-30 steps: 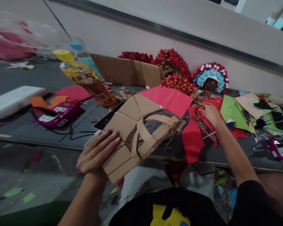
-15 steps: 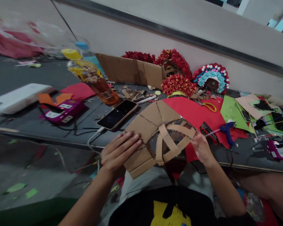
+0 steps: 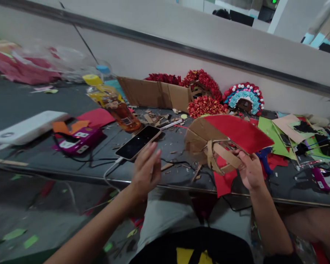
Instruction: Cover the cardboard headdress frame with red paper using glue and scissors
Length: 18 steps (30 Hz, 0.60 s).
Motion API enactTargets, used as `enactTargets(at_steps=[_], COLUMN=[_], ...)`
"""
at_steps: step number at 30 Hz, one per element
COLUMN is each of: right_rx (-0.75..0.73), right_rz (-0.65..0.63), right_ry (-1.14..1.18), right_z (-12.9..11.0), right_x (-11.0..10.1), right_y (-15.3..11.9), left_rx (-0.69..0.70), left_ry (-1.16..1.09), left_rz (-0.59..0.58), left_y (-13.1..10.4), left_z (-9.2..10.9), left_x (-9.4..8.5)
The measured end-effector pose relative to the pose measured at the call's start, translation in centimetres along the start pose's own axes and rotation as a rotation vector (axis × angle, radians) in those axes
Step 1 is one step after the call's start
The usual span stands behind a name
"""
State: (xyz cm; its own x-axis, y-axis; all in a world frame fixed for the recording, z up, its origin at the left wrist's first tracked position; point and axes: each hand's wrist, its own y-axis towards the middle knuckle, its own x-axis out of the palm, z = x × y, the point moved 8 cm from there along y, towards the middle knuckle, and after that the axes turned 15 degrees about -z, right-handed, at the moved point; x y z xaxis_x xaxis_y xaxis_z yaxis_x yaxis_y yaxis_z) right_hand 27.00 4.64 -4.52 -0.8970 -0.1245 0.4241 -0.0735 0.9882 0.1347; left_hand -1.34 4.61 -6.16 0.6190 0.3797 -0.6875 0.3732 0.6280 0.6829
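With the right hand point(image 3: 251, 170), pinched on the cardboard frame point(image 3: 206, 132) at its curved straps point(image 3: 227, 156) above the surface point(image 3: 74, 90), grip lightly, and with the left hand point(image 3: 147, 170), open and empty beside the phone point(image 3: 139, 142), support the free brown side point(image 3: 192, 141) without creasing the red covering point(image 3: 238, 132).

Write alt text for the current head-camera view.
A person's right hand holds a cardboard piece with a red sheet over a dark, cluttered table, while the left hand is open near a phone. Farther back are a yellow-capped bottle and a red, white and blue arched decoration.
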Motion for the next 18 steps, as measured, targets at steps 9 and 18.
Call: enactTargets(at_steps=[9, 18], right_rx=[0.007, -0.302], right_rz=[-0.409, 0.010], right_ry=[-0.624, -0.563], right_z=[-0.5, -4.3], right_x=[4.4, -0.2], right_y=[-0.8, -0.1], left_rx=[0.156, -0.134], left_ry=[-0.309, -0.557], left_rz=[-0.302, -0.082], left_y=[12.2, 11.0], left_z=[7.6, 3.3], left_x=[-2.8, -3.5])
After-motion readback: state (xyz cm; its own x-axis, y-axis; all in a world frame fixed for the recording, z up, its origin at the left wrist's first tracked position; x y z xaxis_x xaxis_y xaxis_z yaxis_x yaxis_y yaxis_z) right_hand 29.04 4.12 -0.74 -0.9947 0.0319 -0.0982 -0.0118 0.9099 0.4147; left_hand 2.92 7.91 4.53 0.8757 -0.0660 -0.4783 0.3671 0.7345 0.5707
